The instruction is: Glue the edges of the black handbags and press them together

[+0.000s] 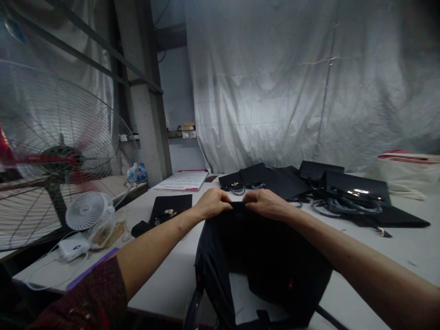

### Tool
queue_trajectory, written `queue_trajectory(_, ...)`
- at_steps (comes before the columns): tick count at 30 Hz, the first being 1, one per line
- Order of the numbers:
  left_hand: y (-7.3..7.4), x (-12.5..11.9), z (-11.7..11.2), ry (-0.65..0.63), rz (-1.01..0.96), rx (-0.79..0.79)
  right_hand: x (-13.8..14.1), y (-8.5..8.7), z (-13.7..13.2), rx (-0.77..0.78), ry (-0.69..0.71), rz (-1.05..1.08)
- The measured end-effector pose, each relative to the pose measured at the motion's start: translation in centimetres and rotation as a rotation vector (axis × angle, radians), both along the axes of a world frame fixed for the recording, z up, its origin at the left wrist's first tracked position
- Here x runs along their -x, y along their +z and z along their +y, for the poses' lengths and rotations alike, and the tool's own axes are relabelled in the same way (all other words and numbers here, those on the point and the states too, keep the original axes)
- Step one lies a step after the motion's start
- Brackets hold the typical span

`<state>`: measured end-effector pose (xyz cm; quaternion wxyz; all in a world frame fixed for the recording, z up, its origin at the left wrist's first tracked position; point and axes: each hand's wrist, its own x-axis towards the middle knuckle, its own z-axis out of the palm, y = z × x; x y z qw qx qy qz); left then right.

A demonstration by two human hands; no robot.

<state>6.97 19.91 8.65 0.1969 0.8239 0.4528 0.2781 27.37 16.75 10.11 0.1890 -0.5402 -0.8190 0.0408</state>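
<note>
A large black bag (pixel 275 256) stands gaping toward me on the white table, its dark inside showing and straps hanging at its sides. My left hand (pixel 213 203) pinches the far top edge of the bag between thumb and fingers. Close beside it, my right hand (pixel 264 202) grips the same edge, leaving a short stretch of black rim between the two. Small pale and reddish marks show low in the bag, too dim to make out.
Several flat black pieces with plastic-wrapped metal fittings (pixel 357 190) lie at the back right, near a cream cloth bundle (pixel 405 172). A black pouch (pixel 172 206), a printed sheet (pixel 182 180), a small white fan (pixel 88 210) and a large caged fan (pixel 62 158) are on the left.
</note>
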Motion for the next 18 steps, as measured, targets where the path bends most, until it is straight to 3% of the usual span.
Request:
queue_trajectory(6,-0.9,1.2,0.1,0.049,-0.157,0.201,0.2,-0.2,0.3,0.059,0.198,0.106)
queue_trajectory(13,-1.4,1.6,-0.6,0.045,-0.371,0.347,-0.9,-1.2,1.5,0.023,0.183,0.111)
queue_trajectory(18,-1.3,1.4,-0.7,0.023,-0.369,0.281,-0.5,-1.4,1.3,-0.063,0.128,0.032)
